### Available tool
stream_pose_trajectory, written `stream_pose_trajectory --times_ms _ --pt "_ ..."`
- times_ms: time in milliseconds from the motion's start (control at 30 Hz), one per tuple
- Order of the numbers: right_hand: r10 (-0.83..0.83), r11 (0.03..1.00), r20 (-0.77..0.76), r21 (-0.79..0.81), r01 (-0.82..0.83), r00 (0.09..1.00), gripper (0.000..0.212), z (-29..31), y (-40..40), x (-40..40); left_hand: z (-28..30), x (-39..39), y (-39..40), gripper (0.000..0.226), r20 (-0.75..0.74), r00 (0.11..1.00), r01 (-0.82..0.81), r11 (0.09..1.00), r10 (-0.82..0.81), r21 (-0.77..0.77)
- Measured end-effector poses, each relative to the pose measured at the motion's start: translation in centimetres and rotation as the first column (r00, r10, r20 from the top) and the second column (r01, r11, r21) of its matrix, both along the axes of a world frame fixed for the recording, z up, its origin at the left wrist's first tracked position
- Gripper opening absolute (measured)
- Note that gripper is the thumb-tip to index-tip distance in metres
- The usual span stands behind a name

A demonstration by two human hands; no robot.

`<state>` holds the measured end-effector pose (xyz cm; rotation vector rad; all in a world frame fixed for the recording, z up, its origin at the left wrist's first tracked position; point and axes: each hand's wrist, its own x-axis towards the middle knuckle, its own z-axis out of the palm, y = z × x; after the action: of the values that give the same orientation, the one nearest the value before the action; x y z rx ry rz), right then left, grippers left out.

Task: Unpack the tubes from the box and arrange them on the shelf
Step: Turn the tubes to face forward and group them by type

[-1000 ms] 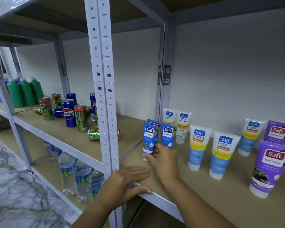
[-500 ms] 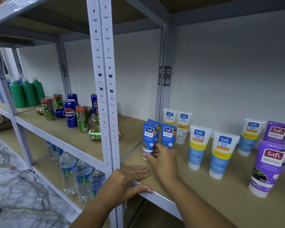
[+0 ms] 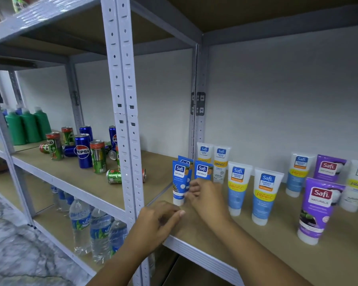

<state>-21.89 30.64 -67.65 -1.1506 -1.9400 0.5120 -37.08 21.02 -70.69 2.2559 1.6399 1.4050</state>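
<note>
Three small blue Safi tubes stand cap-down at the left end of the wooden shelf point(image 3: 246, 250): one in front point(image 3: 180, 182), one behind it point(image 3: 185, 161), one to the right point(image 3: 203, 170). My right hand point(image 3: 207, 200) covers the lower half of the right blue tube, its fingers curled round it and brushing the front one. My left hand point(image 3: 159, 221) hovers at the shelf's front edge, loosely curled, holding nothing. White and blue Safi tubes point(image 3: 237, 188) and purple ones point(image 3: 316, 209) stand further right. No box is in view.
A perforated metal upright point(image 3: 124, 120) stands just left of my hands. Soda cans point(image 3: 83, 151), some lying down, and green bottles point(image 3: 27, 126) fill the shelf to the left. Water bottles point(image 3: 81, 223) stand on the lower shelf. Marble floor lies at bottom left.
My left hand has lifted off the shelf edge and its fingers have curled. My right hand has shifted slightly at the base of the blue tubes.
</note>
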Motion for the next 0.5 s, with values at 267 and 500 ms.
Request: stream_pose_trajectory --times_ms 267,500 --pt "-0.089 0.948 0.06 0.312 0.066 0.994 0.014 11.2 2.5 3.5 11.4 3.3 6.4 0.011 0.076 0.989 -0.14 0.967 0.126 0.214" --pt "-0.291 0.931 0.432 0.334 0.148 0.853 0.027 15.1 10.7 5.0 16.4 3.4 16.6 0.032 -0.176 0.972 -0.176 0.978 0.154 -0.116"
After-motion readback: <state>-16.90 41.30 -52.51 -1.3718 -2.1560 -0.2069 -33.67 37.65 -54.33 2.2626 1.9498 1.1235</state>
